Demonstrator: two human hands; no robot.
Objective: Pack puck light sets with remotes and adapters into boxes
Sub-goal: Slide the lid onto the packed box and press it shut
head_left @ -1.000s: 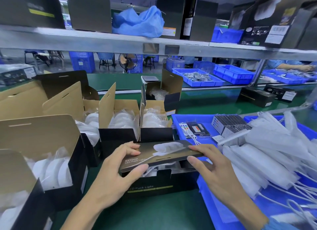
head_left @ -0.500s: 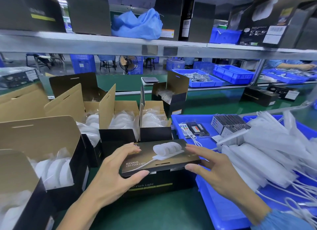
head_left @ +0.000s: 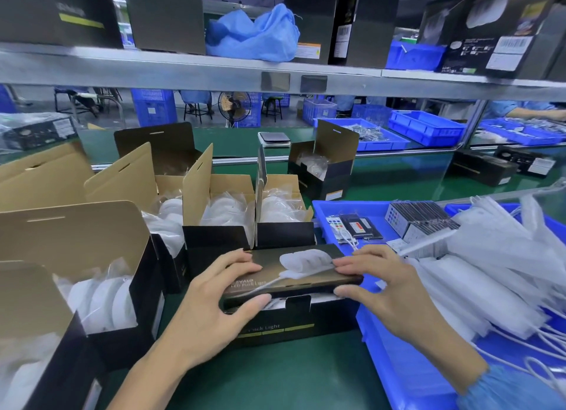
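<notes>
A black puck light box [head_left: 291, 321] stands on the green bench right in front of me. Its printed lid flap [head_left: 294, 272] lies almost flat over the opening, with a narrow gap at the front where white contents show. My left hand [head_left: 214, 299] grips the lid's left end, thumb under the front edge. My right hand [head_left: 376, 284] presses on the lid's right end, fingers on top and thumb at the front edge. Several open boxes [head_left: 220, 213] holding bagged white puck lights stand behind and to the left.
A blue tray [head_left: 395, 357] at my right holds bagged white adapters [head_left: 490, 275], remotes [head_left: 337, 226] and a stack of small boxes [head_left: 419, 219]. Another open box [head_left: 324, 167] stands on the belt beyond. A metal shelf [head_left: 214, 72] with cartons hangs overhead.
The lid has come down flatter onto the box. My right hand moved in from beside the flap and now presses on its right end.
</notes>
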